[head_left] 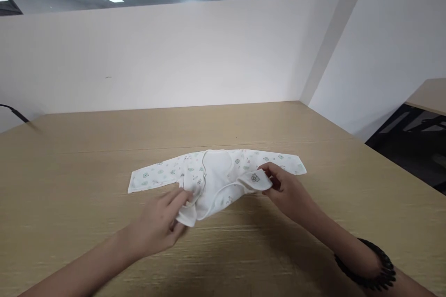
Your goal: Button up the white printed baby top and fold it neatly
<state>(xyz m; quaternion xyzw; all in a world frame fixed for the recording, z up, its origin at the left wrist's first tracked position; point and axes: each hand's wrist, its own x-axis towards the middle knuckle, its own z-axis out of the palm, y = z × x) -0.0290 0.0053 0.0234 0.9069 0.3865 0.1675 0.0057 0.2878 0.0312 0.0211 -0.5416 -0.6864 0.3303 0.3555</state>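
A small white baby top (218, 174) with a green and grey print lies on the wooden table, its two long sleeves spread out to the sides. Its front is parted, so the plain white inside shows in the middle. My left hand (163, 216) grips the lower left edge of the top between thumb and fingers. On the other side, my right hand (284, 188) pinches the corner of the right front flap, which is lifted off the table and shows a small grey animal motif. Some of the left fingers are hidden beneath the cloth.
The light wooden table (87, 134) reaches back to a white partition (174, 55) with glass above it. A black cable end (17, 113) juts in at the far left. Beyond the table's right edge stands another desk (430, 95) with a dark frame.
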